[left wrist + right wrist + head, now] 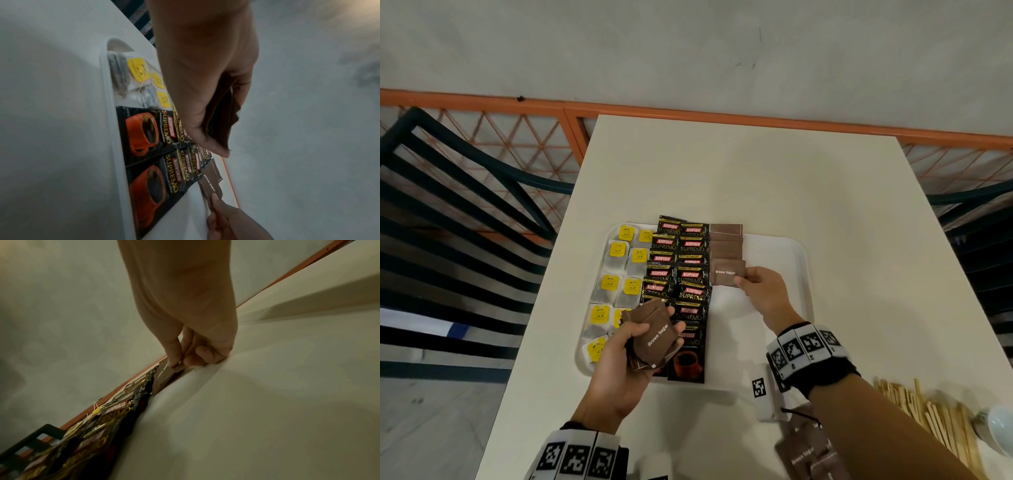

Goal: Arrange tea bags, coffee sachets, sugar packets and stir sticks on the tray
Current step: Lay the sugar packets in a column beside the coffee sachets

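Observation:
A white tray (784, 260) holds yellow-tagged tea bags (616, 270) on its left, black Kopiko coffee sachets (681, 274) in the middle and a column of brown sugar packets (726, 245) beside them. My right hand (756, 286) pinches one brown sugar packet (726, 273) at the near end of that column, low over the tray. My left hand (633, 346) grips a stack of brown sugar packets (657, 337) above the tray's near left part. In the left wrist view the stack (222, 116) sits between thumb and fingers; in the right wrist view the fingers (174, 353) pinch the packet's edge.
Wooden stir sticks (935, 414) lie at the table's near right, next to a white cup (1000, 428). More brown sugar packets (804, 452) lie near the front edge under my right forearm. Dark chairs (448, 205) stand on both sides. The tray's right half is bare.

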Available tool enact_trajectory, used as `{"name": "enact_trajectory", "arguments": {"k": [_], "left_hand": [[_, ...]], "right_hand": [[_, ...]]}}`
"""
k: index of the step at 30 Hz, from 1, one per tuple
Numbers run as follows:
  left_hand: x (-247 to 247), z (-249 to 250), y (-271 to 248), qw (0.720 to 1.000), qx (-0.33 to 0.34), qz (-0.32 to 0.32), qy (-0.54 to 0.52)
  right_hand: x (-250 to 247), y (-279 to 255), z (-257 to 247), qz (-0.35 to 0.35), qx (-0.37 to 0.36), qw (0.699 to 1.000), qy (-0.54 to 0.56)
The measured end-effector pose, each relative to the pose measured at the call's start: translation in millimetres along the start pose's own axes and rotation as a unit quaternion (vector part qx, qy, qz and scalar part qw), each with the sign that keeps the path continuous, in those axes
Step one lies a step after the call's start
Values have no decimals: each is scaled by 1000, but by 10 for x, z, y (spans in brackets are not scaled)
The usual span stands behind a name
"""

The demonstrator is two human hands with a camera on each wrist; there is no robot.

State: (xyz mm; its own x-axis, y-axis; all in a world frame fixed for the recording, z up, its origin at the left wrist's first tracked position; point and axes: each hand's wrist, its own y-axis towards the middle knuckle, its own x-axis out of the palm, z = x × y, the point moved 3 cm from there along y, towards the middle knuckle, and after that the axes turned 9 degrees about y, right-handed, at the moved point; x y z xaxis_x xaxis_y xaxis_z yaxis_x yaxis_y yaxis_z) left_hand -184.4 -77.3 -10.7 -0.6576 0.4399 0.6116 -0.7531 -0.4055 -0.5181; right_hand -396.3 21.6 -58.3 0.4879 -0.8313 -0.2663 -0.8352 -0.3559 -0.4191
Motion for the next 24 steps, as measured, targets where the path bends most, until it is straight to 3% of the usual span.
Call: {"name": "enact_trajectory", "arguments": {"k": [10, 18, 21, 24], "left_hand": [[-4, -19, 14, 999, 10, 5, 32], [-30, -33, 67, 991, 1, 73, 111], [-6, -45, 77, 990, 1, 76, 118], [12, -47, 78, 989, 5, 81, 124]], "right_hand": [[39, -26, -14, 62, -29, 997, -40], [52, -105, -81, 88, -52, 993, -61], [101, -264, -164, 42, -75, 994, -63], [203, -504, -249, -97, -84, 989, -76]]}}
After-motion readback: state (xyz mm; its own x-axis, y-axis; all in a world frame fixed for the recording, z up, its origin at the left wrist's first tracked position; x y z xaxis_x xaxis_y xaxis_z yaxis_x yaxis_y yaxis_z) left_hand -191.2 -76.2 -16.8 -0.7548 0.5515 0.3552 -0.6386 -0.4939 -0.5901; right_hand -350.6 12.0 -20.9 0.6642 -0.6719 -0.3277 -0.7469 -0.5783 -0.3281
